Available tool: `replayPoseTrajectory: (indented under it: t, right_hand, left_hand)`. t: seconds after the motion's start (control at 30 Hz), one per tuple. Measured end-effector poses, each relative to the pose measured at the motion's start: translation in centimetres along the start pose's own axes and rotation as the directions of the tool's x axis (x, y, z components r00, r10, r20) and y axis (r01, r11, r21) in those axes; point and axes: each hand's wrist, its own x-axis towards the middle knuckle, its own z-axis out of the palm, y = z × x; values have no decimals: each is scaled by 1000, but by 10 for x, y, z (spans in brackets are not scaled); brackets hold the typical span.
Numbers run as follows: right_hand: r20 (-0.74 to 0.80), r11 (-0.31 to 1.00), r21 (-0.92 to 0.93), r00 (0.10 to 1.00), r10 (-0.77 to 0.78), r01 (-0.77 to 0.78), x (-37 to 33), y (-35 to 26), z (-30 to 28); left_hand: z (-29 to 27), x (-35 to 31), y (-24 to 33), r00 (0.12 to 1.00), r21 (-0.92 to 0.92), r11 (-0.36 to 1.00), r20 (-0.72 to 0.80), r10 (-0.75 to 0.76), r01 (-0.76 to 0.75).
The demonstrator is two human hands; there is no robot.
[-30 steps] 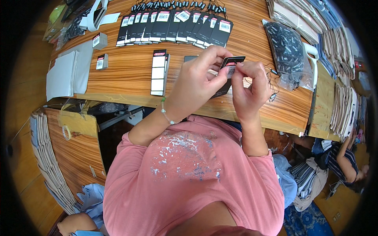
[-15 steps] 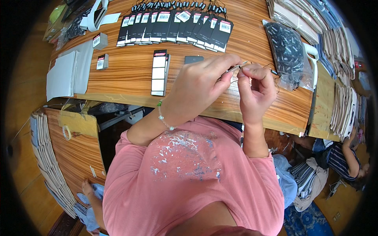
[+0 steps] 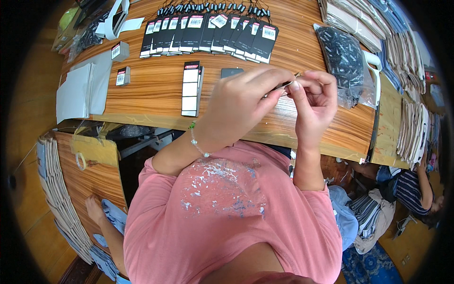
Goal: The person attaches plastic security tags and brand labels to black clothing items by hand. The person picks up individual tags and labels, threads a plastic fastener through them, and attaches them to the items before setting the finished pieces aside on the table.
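Above the near edge of the table, my left hand (image 3: 246, 102) is closed on a black hang tag (image 3: 283, 86) seen nearly edge-on. Its fingers hide most of the tag. My right hand (image 3: 318, 94) pinches at the tag's far end with thumb and fingertips, the other fingers curled. Whether a cord is also in that pinch is hidden. Behind my hands, finished-looking black hang tags (image 3: 203, 35) with white labels and black cords lie in an overlapping row. A strip of blank white labels with a red top (image 3: 190, 90) lies left of my left hand, and a dark card (image 3: 231, 72) lies partly behind it.
A clear bag of black cord fasteners (image 3: 343, 59) lies at right beside a white handle-like strip (image 3: 374, 66). Small label stacks (image 3: 123, 76) and white sheets (image 3: 75, 92) sit at left. Folded garments (image 3: 409, 71) are piled right. A co-worker's arm (image 3: 106, 232) shows lower left.
My right hand has shifted slightly right and its fingers have opened out a little. The black cord end that hung beside it is out of sight. The co-worker's arm at lower left has moved.
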Motion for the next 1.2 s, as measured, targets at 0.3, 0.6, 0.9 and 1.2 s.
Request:
replayPoseTrajectory:
  t: [0.3, 0.6, 0.9, 1.2]
  right_hand:
    - [173, 955, 110, 952, 253, -274, 4, -8, -8]
    - [182, 876, 256, 911, 371, -408, 3, 6, -2]
    - [261, 968, -237, 954, 148, -85, 10, 7, -12]
    - [108, 944, 329, 993, -43, 5, 24, -12, -8]
  left_hand:
    - [-12, 1, -11, 917, 309, 883, -71, 392, -353]
    - [-21, 4, -19, 806, 467, 679, 139, 576, -566]
    - [-24, 2, -24, 789, 364, 704, 194, 583, -610]
    - [-22, -4, -36, 981, -240, 952, -86, 176, -192]
